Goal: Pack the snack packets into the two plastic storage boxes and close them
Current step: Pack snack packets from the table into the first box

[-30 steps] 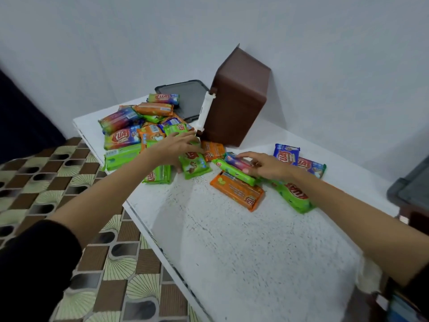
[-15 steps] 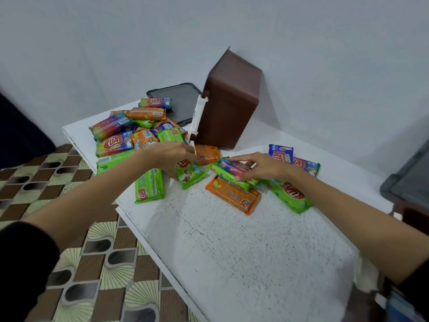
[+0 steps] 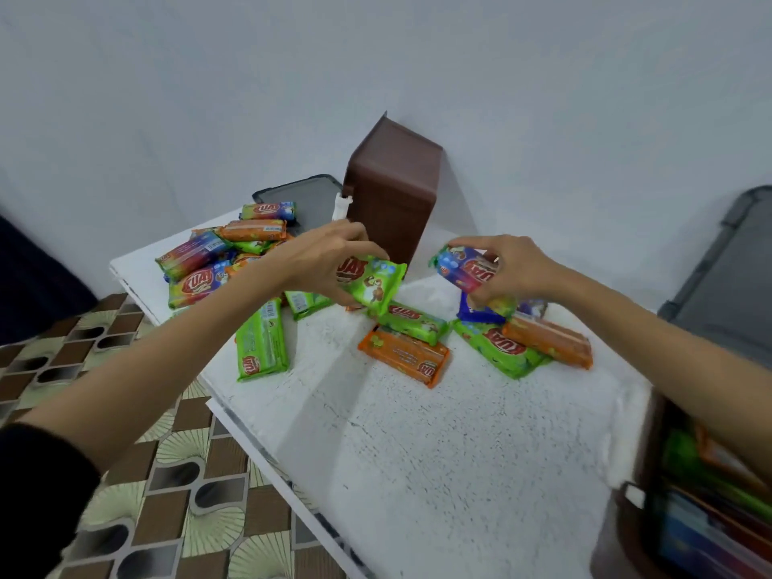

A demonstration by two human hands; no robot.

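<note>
Right hand [image 3: 516,271] pinches a purple packet [image 3: 465,269], left hand [image 3: 323,261] grips a green packet [image 3: 372,284] — I judge the part-filled box [image 3: 618,545], lower right, nearer the right hand.

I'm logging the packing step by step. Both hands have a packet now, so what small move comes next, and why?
Probably swing both hands toward the open box at the near right. The left hand grips a green packet and the right hand a multicoloured packet, both lifted clear of the table, and that box already holds packets.
</note>
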